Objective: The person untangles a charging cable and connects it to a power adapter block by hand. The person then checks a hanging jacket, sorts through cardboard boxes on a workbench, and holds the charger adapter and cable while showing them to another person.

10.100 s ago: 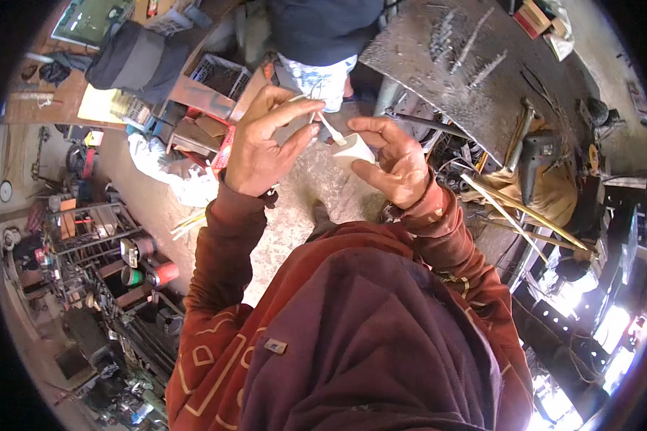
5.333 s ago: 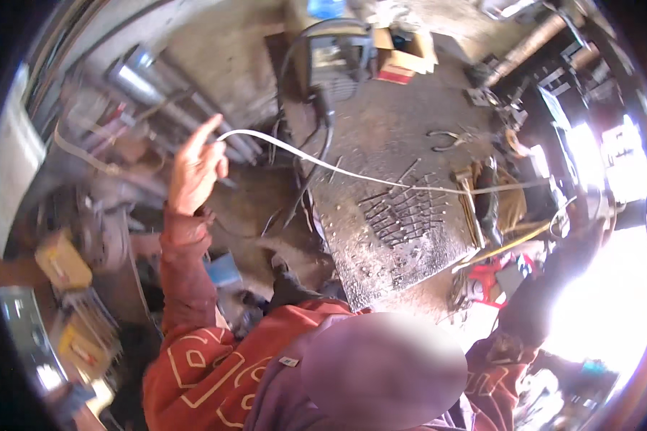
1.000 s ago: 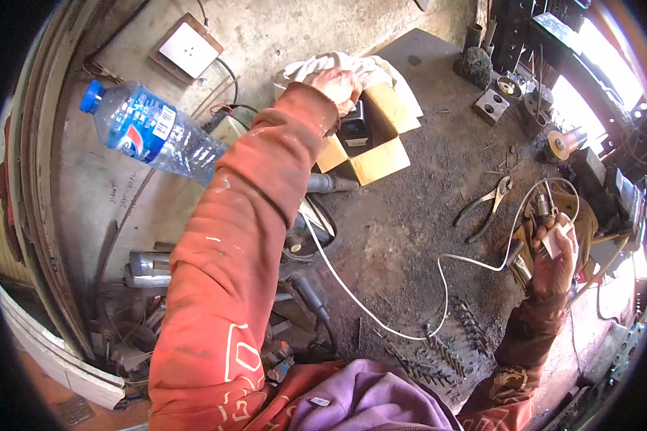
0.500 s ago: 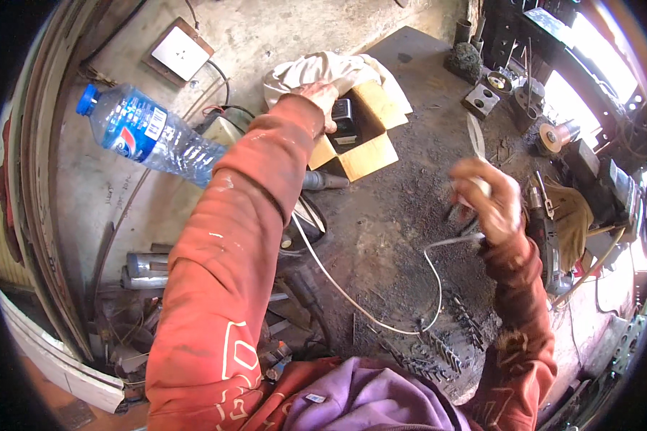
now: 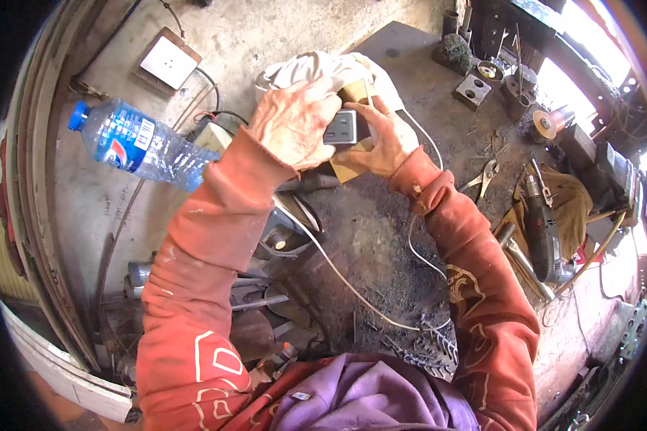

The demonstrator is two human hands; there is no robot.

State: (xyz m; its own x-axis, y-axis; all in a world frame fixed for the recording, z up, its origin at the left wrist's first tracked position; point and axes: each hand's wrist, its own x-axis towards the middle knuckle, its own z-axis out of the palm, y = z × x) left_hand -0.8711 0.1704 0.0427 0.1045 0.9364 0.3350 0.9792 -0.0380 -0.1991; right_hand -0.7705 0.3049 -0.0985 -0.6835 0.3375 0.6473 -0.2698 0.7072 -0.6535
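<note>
Both my hands meet over a cardboard box (image 5: 347, 167) at the top middle. My left hand (image 5: 291, 123) is closed at the left side of a grey block with several dark slots (image 5: 342, 127), which shows above the box. From the right, my right hand (image 5: 392, 140) has its fingers curled near the block, with the thumb by a box flap. A white cable (image 5: 425, 131) passes at its fingers and loops down over the bench; the cable's end is hidden. White cloth (image 5: 309, 70) lies bunched behind the box.
A plastic water bottle (image 5: 147, 144) lies at the left, below a wall socket (image 5: 168, 63). On the right are a power drill (image 5: 543, 230), an adjustable wrench (image 5: 487, 177) and a grinder's disc (image 5: 546, 126). Metal shavings (image 5: 366, 273) cover the dark bench.
My right hand has moved left and up from over the bench to the box, bringing the white cable along. The grey block now shows between both hands. The wrench and drill are uncovered.
</note>
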